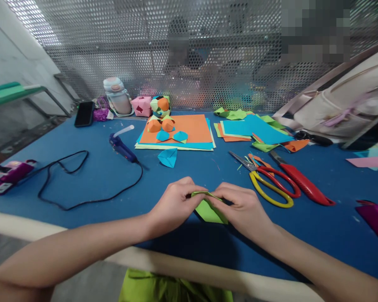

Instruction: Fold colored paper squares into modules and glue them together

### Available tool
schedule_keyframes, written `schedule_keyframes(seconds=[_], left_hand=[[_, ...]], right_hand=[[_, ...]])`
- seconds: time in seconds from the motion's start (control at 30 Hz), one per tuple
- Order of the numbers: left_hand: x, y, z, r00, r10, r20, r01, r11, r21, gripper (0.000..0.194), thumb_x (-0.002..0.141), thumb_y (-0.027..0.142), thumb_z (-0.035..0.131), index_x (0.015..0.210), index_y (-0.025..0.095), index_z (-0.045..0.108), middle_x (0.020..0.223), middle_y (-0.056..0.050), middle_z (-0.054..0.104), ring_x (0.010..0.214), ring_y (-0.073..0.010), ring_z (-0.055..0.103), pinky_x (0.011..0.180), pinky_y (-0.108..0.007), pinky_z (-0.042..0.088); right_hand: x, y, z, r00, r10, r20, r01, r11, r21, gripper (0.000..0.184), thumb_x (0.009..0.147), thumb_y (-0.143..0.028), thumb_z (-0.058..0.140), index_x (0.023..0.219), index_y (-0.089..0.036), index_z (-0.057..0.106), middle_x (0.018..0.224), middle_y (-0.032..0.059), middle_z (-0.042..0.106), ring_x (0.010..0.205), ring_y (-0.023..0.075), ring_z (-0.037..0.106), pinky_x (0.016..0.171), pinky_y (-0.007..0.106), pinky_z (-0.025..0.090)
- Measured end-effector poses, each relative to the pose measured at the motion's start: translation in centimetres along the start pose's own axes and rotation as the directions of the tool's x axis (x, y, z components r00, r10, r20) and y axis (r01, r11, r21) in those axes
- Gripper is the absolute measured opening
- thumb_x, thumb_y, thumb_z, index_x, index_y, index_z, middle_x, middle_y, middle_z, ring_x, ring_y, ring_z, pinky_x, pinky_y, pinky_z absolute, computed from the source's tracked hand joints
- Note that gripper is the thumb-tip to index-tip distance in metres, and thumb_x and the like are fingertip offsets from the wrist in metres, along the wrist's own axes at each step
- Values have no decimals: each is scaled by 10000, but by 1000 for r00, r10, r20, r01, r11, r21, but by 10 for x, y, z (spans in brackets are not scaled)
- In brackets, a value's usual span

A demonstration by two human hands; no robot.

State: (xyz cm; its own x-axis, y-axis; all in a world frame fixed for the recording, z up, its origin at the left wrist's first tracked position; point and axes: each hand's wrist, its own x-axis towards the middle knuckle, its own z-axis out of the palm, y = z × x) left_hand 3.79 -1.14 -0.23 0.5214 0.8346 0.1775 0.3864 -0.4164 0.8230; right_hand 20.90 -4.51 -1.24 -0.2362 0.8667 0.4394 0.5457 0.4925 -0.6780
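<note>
Between my two hands is a small piece of green paper (211,212), raised a little over the front of the blue table. My left hand (178,204) pinches its upper left edge between thumb and fingers. On the other side, my right hand (243,205) grips the upper right edge in the same way. The paper looks folded along the top, and its lower part slants toward me. Beyond my left hand lies a folded blue paper piece (168,157). Scissors (264,178) with red and yellow handles rest to the right of my right hand.
A red-handled cutter (307,183) lies beside the scissors. A blue glue gun (123,147) trails a black cord at left. Folded orange pieces (161,124) sit on stacked orange paper (193,126). Behind stand a bottle (117,97) and a pink paper ball (141,106); a bag (340,100) is at right.
</note>
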Motion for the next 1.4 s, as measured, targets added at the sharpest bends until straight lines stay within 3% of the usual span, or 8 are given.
schedule_keyframes(seconds=[0.27,0.47,0.53,0.7,0.87,1.1,1.27,1.4], left_hand=[[1,-2,0,994,-13,-107,12,1000,-15,183,793,134,525,798,163,706,671,3,569,639,-89,522,585,-190,378],[0,0,3,989,-145,-17,145,989,1,105,646,56,539,602,148,562,537,56,505,525,-66,458,494,-176,321],[1,0,4,980,-199,-11,198,978,-59,96,646,70,527,600,154,528,522,63,489,490,-65,462,466,-173,319],[6,1,1,931,-358,-69,311,879,-362,93,713,158,539,666,170,460,521,61,547,473,-124,613,460,-193,415],[9,1,2,909,-397,-129,301,837,-457,138,747,215,562,694,168,444,527,53,572,523,-154,661,484,-194,457],[5,-3,11,945,-325,40,296,797,-527,225,742,214,586,953,171,520,672,57,552,531,-110,632,525,-233,527],[5,-1,9,953,-288,95,299,846,-440,59,743,195,584,776,151,563,557,57,549,498,-85,586,476,-175,471],[6,1,7,920,-362,147,384,768,-512,95,736,176,573,732,169,479,534,60,573,457,-111,590,458,-217,484]], right_hand=[[3,-3,0,991,134,1,-134,991,19,109,808,-161,557,722,-163,623,649,10,567,593,117,527,550,231,397],[0,0,1,995,-93,37,98,983,-158,149,817,-121,492,712,-169,586,663,24,579,645,141,532,601,262,397],[0,-1,-1,996,-84,14,85,987,-138,103,819,-152,501,775,-171,592,714,36,595,677,149,549,628,271,418],[5,-6,-4,953,295,-70,-286,951,115,345,750,-360,605,1034,-177,537,926,73,621,789,186,598,684,309,491],[9,-9,7,859,511,-5,-484,816,317,385,694,-341,609,1020,-178,486,773,24,634,675,173,611,610,299,505],[9,-6,4,894,443,-67,-428,889,163,314,704,-239,535,1012,-182,523,769,16,622,647,159,602,590,277,483],[5,-2,2,958,279,-71,-281,959,-24,327,731,-216,530,1056,-174,510,749,12,606,633,153,590,600,275,468],[3,-1,3,976,187,-112,-192,981,-36,254,785,-216,511,1034,-169,519,694,-7,564,611,133,555,583,249,458]])
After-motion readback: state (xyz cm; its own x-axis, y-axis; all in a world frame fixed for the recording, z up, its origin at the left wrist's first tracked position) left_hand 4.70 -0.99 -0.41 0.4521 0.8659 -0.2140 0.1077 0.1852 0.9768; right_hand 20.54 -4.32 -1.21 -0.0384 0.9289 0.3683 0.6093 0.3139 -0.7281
